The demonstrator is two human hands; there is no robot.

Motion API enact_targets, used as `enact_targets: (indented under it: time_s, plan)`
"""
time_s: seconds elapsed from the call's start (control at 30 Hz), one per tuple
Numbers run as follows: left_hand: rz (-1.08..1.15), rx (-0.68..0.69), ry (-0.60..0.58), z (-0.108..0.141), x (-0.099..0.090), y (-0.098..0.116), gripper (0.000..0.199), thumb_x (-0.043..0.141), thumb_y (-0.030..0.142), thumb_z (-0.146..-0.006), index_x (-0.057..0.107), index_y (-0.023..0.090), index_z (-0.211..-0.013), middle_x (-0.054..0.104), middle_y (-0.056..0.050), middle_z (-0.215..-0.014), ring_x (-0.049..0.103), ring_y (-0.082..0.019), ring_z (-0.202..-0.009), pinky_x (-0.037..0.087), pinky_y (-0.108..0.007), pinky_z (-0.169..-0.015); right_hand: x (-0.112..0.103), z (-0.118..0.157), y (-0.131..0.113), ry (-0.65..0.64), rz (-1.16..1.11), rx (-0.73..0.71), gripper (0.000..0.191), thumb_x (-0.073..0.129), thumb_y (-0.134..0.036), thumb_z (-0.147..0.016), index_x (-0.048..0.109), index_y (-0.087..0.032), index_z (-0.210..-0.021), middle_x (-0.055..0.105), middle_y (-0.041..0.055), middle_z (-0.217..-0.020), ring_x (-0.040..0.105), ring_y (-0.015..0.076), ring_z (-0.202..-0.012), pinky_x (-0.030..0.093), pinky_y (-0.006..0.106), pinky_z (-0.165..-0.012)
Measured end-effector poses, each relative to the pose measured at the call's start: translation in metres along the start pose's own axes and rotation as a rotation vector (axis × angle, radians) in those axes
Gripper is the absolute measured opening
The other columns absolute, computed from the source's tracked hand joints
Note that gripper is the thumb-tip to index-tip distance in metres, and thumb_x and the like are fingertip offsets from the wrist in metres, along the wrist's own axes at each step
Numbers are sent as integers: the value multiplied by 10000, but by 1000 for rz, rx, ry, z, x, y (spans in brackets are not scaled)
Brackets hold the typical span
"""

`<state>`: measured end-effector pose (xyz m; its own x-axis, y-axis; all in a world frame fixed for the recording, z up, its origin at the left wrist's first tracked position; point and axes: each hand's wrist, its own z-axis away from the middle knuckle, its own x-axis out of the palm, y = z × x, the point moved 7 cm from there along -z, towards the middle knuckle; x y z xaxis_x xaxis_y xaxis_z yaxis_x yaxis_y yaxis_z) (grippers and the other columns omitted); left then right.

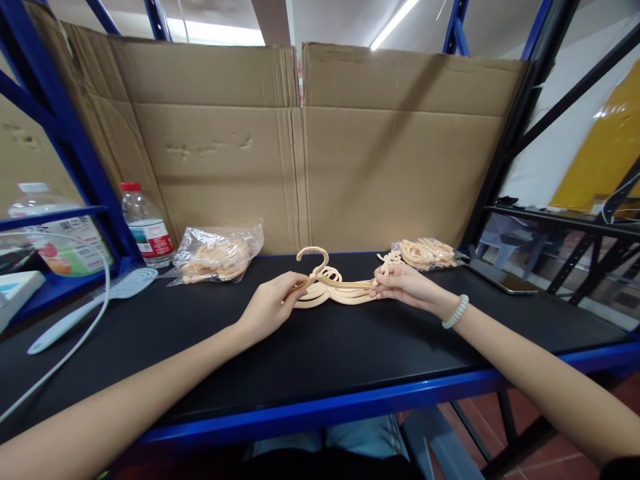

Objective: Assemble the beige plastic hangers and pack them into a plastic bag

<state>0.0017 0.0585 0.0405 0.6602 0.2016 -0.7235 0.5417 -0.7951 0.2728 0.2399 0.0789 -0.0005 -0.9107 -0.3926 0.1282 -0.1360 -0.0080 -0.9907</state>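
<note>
A beige hanger (345,285) with its curved hook pointing up and to the left is held between both hands above the black tabletop (320,360). My left hand (273,303) pinches it near the base of the hook. At its right end, the fingers of my right hand (403,285) are closed on it, and a small beige looped piece (390,259) shows at those fingertips. Behind and below the held hanger lie more beige curved hangers (330,294); how many is unclear.
Clear bags of beige pieces lie at the back left (217,257) and back right (427,253). A red-capped bottle (147,230), a pale blue brush (95,307) and a white cable (103,313) are left. A phone-like flat object (503,277) lies right. Cardboard (225,153) stands behind.
</note>
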Motion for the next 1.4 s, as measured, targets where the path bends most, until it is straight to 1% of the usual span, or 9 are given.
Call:
enact_targets:
  time_s: [0.3, 0.47, 0.57, 0.77, 0.97, 1.07, 1.13, 1.23, 1.4]
  plan:
    - [15, 19, -10, 1, 1, 1, 185, 431, 261, -917, 574, 187, -1009, 637, -36, -886, 612, -152, -798, 489, -259, -720, -4, -2, -1, 96, 78, -96, 368, 816, -352, -599, 510, -165, -682, 670, 27, -659, 666, 142, -634, 560, 292, -698]
    - [3, -12, -12, 2, 2, -2, 216, 422, 288, -919, 565, 184, -1042, 647, -47, -901, 617, -166, -798, 496, -273, -712, -3, 2, -10, 200, 202, -210, 343, 769, -375, -656, 493, -179, -709, 642, 17, -587, 626, 132, -545, 543, 283, -585]
    - [-4, -13, -8, 1, 3, -3, 222, 421, 290, -918, 562, 184, -1054, 655, -52, -912, 620, -172, -805, 498, -282, -717, -3, 3, -14, 247, 220, -245, 352, 763, -389, -654, 494, -175, -726, 632, 15, -608, 624, 136, -554, 535, 283, -572]
    - [-13, -99, 52, 0, -3, -10, 228, 463, 303, -898, 576, 169, -1043, 657, -45, -905, 611, -160, -769, 490, -268, -700, -2, 9, -27, 195, 152, -346, 223, 720, -343, -713, 635, -173, -829, 619, 46, -952, 561, 101, -733, 500, 222, -606]
    - [-89, -127, 116, -2, -10, -15, 193, 485, 286, -878, 596, 164, -979, 596, -24, -820, 539, -134, -677, 440, -243, -613, -9, 9, -31, 212, 36, -356, 170, 732, -318, -695, 686, -192, -800, 618, 36, -960, 540, 122, -782, 461, 235, -609]
    - [-104, -105, 106, -3, -9, -14, 189, 492, 288, -876, 596, 168, -978, 566, -18, -800, 535, -136, -687, 429, -244, -613, -21, 8, -35, 228, 66, -339, 197, 708, -347, -715, 691, -188, -830, 610, 24, -806, 531, 123, -700, 454, 265, -605]
    - [-91, -99, 76, -3, -7, -14, 200, 500, 306, -874, 592, 174, -993, 563, -11, -779, 551, -142, -704, 438, -251, -634, -33, 9, -40, 263, 117, -305, 205, 734, -341, -682, 687, -180, -801, 599, 10, -726, 522, 114, -641, 448, 271, -602]
    - [-59, -73, 0, -2, 0, -13, 218, 504, 325, -871, 587, 184, -1016, 585, -9, -777, 576, -149, -729, 457, -267, -678, -49, 13, -50, 257, 271, -263, 230, 769, -334, -628, 680, -172, -765, 620, 17, -724, 545, 124, -642, 448, 282, -619]
    - [-77, 27, -182, 3, 15, -4, 214, 506, 314, -862, 583, 205, -1030, 618, -32, -849, 582, -176, -808, 463, -302, -733, -61, 18, -63, 210, 740, -262, 200, 733, -364, -652, 695, -182, -726, 671, 50, -796, 595, 184, -729, 458, 323, -676]
